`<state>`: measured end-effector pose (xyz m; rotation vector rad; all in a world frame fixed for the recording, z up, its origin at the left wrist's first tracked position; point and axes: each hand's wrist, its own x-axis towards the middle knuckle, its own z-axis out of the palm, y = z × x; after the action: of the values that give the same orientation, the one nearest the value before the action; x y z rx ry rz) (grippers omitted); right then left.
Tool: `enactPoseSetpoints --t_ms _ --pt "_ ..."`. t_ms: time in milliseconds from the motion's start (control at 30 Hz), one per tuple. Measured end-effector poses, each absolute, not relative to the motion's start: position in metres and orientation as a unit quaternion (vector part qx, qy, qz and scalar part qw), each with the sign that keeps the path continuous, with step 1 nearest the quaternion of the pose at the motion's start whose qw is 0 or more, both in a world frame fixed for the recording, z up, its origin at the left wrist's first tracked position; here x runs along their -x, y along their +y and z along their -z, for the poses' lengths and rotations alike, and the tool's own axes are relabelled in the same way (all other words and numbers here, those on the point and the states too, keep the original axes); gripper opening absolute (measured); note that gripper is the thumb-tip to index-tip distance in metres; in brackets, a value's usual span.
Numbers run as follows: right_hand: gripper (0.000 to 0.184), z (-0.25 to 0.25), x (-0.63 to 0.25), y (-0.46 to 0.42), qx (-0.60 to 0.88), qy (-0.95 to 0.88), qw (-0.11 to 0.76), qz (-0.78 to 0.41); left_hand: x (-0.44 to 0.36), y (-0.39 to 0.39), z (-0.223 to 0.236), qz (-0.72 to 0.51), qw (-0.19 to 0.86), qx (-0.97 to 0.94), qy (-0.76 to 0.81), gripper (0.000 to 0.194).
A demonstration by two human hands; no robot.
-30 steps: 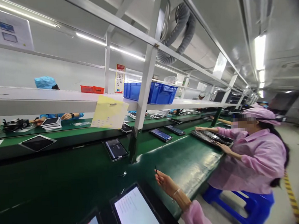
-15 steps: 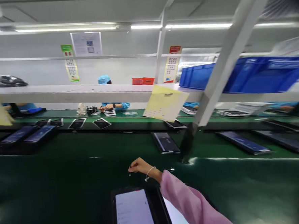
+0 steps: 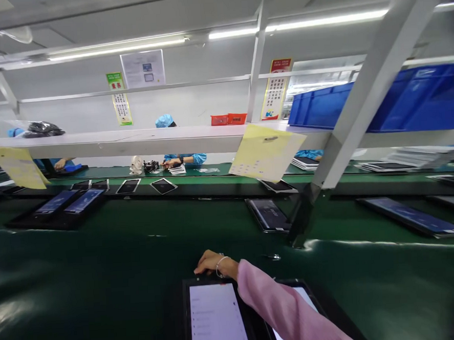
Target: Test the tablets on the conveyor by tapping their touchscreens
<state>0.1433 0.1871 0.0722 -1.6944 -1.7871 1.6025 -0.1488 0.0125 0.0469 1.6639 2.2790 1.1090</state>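
My right hand (image 3: 210, 264), in a pink sleeve with a bead bracelet at the wrist, reaches left across the bench. Its fingers are curled together at the top edge of a black-framed tablet (image 3: 216, 319) whose screen glows white. What the fingers pinch, if anything, is too small to make out. A second lit tablet (image 3: 301, 295) lies just to the right, mostly hidden under my forearm. Both tablets lie on the dark green bench mat (image 3: 103, 280). My left hand is out of view.
A slanted white frame post (image 3: 347, 116) meets the bench at the right of my hand. A yellow card (image 3: 265, 152) hangs from the shelf, and a blue crate (image 3: 418, 96) stands on it. Several tablets (image 3: 270, 214) lie on the conveyor. A person in a blue cap (image 3: 165, 121) works opposite.
The view swung left, away from a co-worker in pink. My right hand moved left across the right tablet and came down onto the left tablet's top edge.
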Motion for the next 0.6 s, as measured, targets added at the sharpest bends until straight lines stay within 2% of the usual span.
enactPoseSetpoints --t_ms 67,133,300,500,600 --pt "0.014 -0.071 -0.148 0.187 0.577 -0.603 0.103 -0.540 0.154 0.020 -0.052 -0.364 0.054 -0.553 0.747 0.102" --pt "0.014 -0.070 -0.151 0.188 0.581 -0.603 0.101 -0.538 0.157 0.024 -0.055 -0.362 0.051 -0.555 0.747 0.105" --pt "0.013 -0.067 -0.149 0.188 0.583 -0.610 0.103 -0.527 0.157 0.022 -0.057 -0.354 0.043 -0.553 0.753 0.089" --pt "0.014 -0.069 -0.151 0.191 0.571 -0.629 0.081 -0.521 0.145 0.005 -0.047 -0.331 0.044 -0.565 0.754 0.097" --pt "0.015 -0.069 -0.156 0.191 0.562 -0.648 0.065 -0.510 0.133 -0.006 -0.038 -0.322 0.048 -0.574 0.751 0.079"
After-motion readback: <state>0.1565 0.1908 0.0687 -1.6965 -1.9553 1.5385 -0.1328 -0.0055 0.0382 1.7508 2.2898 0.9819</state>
